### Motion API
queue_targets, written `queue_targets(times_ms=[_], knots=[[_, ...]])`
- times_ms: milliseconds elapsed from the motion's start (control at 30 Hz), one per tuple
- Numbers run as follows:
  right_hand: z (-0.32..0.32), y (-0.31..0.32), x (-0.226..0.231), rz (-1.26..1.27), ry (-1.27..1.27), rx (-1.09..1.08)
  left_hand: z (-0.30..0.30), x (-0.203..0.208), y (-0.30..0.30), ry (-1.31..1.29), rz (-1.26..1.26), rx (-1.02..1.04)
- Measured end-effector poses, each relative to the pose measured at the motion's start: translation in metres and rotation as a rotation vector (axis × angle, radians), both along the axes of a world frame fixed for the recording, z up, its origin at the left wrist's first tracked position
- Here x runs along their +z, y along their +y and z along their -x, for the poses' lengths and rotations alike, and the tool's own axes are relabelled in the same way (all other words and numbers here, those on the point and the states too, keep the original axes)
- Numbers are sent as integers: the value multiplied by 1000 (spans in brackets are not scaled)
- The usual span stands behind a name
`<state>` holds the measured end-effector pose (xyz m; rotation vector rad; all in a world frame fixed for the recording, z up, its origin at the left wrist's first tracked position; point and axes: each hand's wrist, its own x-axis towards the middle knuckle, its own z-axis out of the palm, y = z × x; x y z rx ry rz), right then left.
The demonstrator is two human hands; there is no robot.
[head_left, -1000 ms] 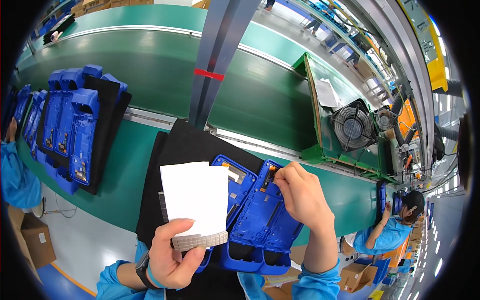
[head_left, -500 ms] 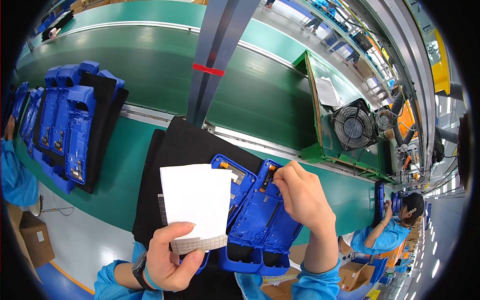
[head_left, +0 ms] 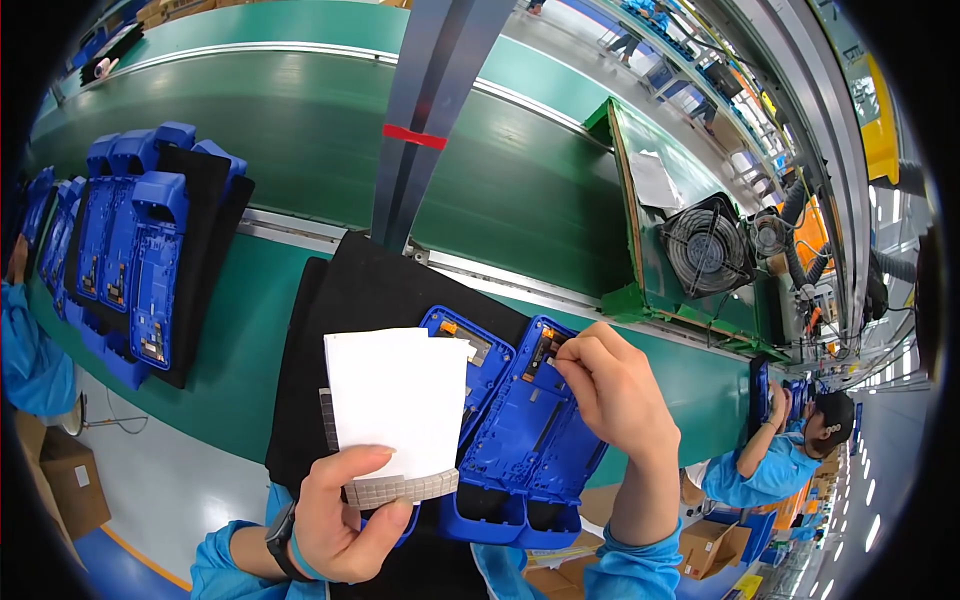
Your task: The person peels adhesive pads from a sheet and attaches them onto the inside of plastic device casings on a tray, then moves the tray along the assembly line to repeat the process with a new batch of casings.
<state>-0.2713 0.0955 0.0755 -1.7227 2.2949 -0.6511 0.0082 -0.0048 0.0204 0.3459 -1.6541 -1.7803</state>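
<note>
My left hand [head_left: 345, 520] grips a stack of white sheets [head_left: 395, 400] between thumb and fingers. A strip of small grey square pads [head_left: 420, 487] runs along its lower edge. Under and beside the sheets, two blue plastic housings [head_left: 520, 425] lie side by side on a black foam mat [head_left: 305, 390]. The sheets partly cover the left housing. My right hand [head_left: 620, 395] is closed in a pinch over the upper right edge of the right housing, by its small circuit board [head_left: 542, 355]. Whatever its fingertips hold is too small or hidden to make out.
More blue housings [head_left: 155, 265] stand on black foam at the left of the green table [head_left: 240, 330]. A metal post [head_left: 425, 120] rises behind the mat. Farther right are a fan [head_left: 708, 250] and a co-worker [head_left: 775, 450]; another person's sleeve [head_left: 35, 350] shows at far left.
My right hand has shifted slightly right and down, uncovering more of the small circuit board. My left hand and the sheets have barely moved. The co-worker at right has moved a hand.
</note>
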Motion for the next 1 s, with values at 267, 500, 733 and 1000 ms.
queue_targets(times_ms=[267,500,733,1000], knots=[[-3,0,-2,-43,95,7,1,0,0,7,-11,2],[-1,7,8,-55,40,47,2,-1,0,15,10,-4],[0,6,18,-215,99,139,1,-2,1,14,12,12],[3,7,27,-312,122,163,2,0,-2,9,3,-4]])
